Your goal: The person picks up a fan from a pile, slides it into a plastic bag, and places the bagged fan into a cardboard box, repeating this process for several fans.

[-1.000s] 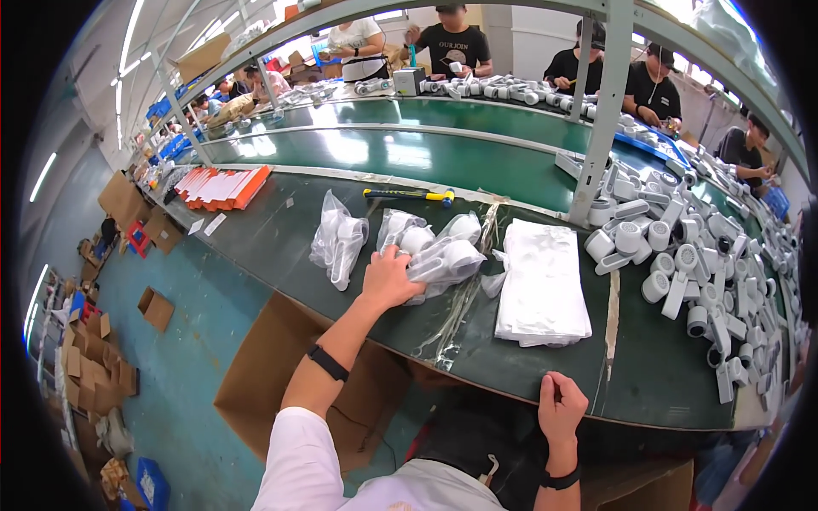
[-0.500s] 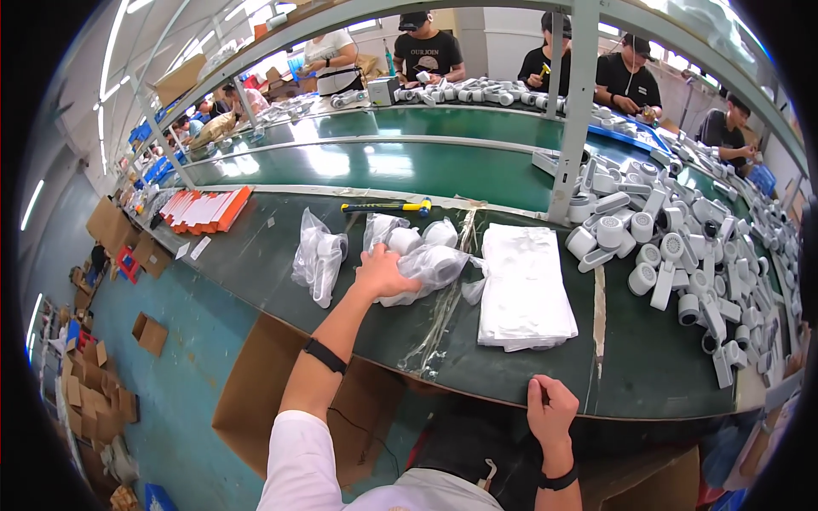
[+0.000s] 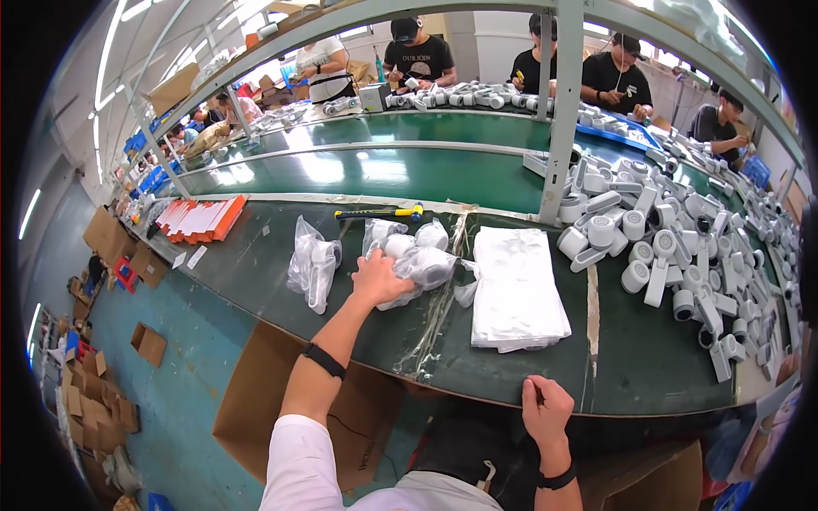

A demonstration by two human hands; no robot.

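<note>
My left hand (image 3: 377,279) lies on a clear-bagged, light-grey handheld device with a round head (image 3: 426,267), thumb on its near side and fingers curled over it. Other bagged grey pieces (image 3: 399,244) touch it just beyond my fingers. To the left, apart from my hand, rests another bagged device (image 3: 317,266). My right hand (image 3: 547,406) is closed like a fist at the table's near edge, and nothing shows in it. The nearest thing to it is a stack of flat white plastic bags (image 3: 518,289).
A yellow-and-black hammer (image 3: 379,213) lies behind the bagged pieces. Orange-and-white flat boxes (image 3: 200,220) are at the left; loose grey devices (image 3: 660,247) heap at the right. A metal post (image 3: 562,119) rises beyond the table. An open carton (image 3: 264,400) stands below. Several people work across the green belt (image 3: 341,170).
The whole view has shifted slightly left and down. Both hands keep nearly the same place and pose, my left still on the bagged device.
</note>
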